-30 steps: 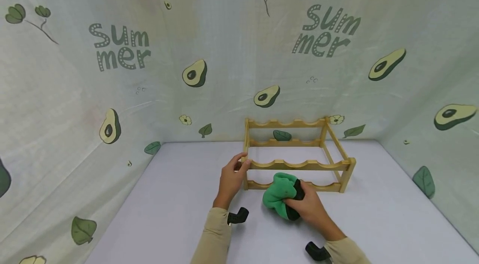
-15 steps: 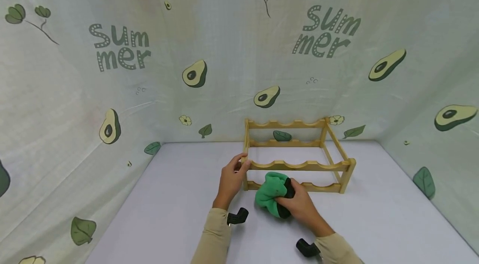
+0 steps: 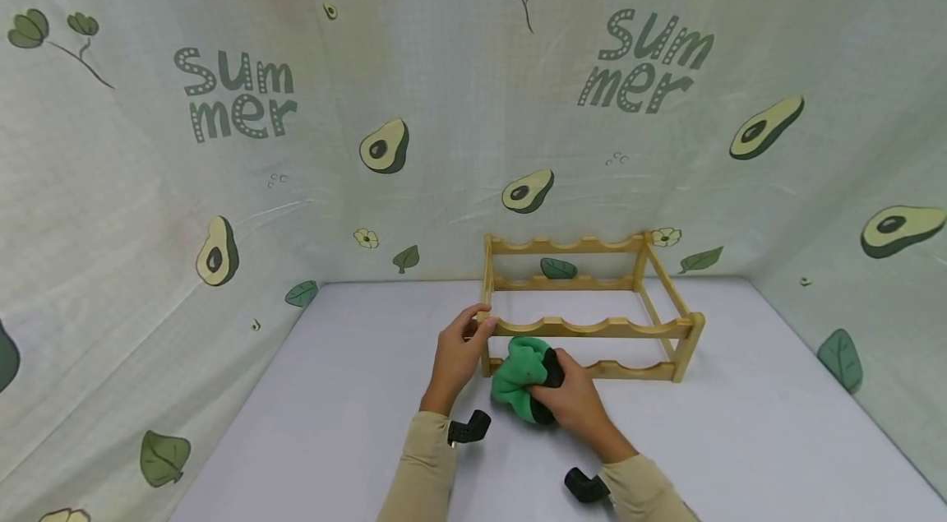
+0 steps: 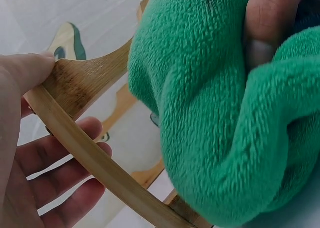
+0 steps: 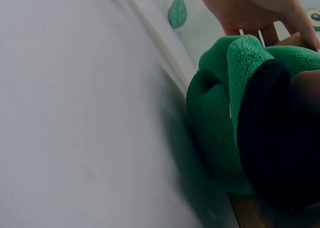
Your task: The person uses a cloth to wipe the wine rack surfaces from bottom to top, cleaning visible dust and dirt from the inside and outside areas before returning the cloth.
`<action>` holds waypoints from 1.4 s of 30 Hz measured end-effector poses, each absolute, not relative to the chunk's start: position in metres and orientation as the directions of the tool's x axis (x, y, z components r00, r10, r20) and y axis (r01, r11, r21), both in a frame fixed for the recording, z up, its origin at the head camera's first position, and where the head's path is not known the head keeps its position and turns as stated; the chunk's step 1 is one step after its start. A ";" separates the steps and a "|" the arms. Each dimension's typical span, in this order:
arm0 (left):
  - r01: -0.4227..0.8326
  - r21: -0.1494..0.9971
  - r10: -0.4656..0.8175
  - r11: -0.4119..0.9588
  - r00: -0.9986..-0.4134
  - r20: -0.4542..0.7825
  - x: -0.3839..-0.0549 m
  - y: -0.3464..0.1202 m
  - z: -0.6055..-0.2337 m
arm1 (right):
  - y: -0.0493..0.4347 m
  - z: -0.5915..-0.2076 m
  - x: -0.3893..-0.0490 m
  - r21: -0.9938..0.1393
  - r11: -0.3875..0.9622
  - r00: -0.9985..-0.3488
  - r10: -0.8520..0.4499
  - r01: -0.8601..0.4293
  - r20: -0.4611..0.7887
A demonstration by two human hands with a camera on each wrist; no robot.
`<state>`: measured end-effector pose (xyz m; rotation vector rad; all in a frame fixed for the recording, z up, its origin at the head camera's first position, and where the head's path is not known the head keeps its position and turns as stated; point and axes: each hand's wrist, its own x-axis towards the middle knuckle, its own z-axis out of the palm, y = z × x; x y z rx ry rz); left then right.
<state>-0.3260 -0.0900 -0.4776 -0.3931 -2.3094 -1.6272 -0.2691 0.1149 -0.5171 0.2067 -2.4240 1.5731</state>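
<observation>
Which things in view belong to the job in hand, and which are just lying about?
Job in hand:
green cloth, held by the right hand
wooden rack, gripped by the left hand

Just around:
printed sheet behind
white table underneath
black wrist devices

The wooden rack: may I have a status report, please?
Left hand holding wooden rack. Right hand gripping green cloth. Cloth hides part of front lower rail.
</observation>
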 end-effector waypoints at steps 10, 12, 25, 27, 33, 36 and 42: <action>0.359 0.872 0.071 0.334 -0.932 0.356 -0.327 -0.090 -0.478 | 0.101 -0.520 -0.270 -0.870 0.428 -0.963 0.001 -0.244 0.270; 0.358 0.872 0.073 0.335 -0.932 0.355 -0.327 -0.090 -0.478 | 0.100 -0.521 -0.270 -0.863 0.437 -0.960 0.002 -0.251 0.280; 0.350 0.876 0.073 0.332 -0.935 0.346 -0.324 -0.091 -0.478 | 0.096 -0.523 -0.271 -0.851 0.441 -0.942 0.033 -0.285 0.333; 0.350 0.875 0.074 0.335 -0.935 0.346 -0.324 -0.092 -0.477 | 0.095 -0.523 -0.272 -0.862 0.430 -0.949 0.037 -0.269 0.314; 0.356 0.873 0.074 0.335 -0.933 0.352 -0.328 -0.094 -0.478 | 0.092 -0.521 -0.274 -0.852 0.448 -0.945 0.046 -0.271 0.325; 0.360 0.874 0.073 0.326 -0.932 0.356 -0.328 -0.093 -0.478 | 0.092 -0.520 -0.274 -0.847 0.457 -0.940 0.059 -0.273 0.335; 0.352 0.879 0.067 0.321 -0.935 0.349 -0.328 -0.090 -0.478 | 0.095 -0.519 -0.270 -0.845 0.469 -0.939 0.087 -0.256 0.333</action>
